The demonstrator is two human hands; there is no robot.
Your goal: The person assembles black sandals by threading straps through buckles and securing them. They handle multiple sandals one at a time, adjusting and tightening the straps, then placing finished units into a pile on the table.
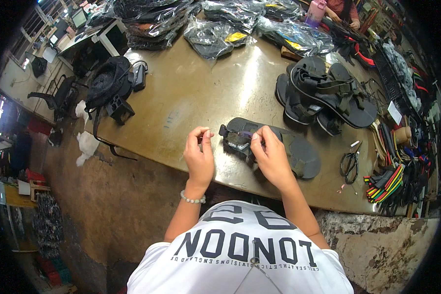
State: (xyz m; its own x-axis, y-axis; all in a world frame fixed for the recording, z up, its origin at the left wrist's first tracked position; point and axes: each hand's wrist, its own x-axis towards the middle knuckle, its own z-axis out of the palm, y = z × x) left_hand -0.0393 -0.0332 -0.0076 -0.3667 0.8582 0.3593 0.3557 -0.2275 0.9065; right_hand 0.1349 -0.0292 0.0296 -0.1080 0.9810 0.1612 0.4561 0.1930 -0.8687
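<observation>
A black sandal (306, 156) lies on the tabletop right in front of me, with its straps and buckle end (236, 141) to the left. Over those straps my right hand (270, 156) is closed in a pinch, thumb against forefinger; what sits between the fingertips is too small to make out. Just left of the sandal, apart from it, my left hand (200, 152) is raised with curled fingers and thumb and forefinger together. Anything in that pinch cannot be made out. A thin purplish strip (246, 133) shows on the sandal beside my right fingertips.
Black sandals (323, 93) are piled at the right, with black scissors (349, 164) and colored straps (384, 183) nearer. Plastic-wrapped packs (220, 36) line the far side. A black bag (110, 81) is at the left edge. Another person's hands (345, 20) show at far right.
</observation>
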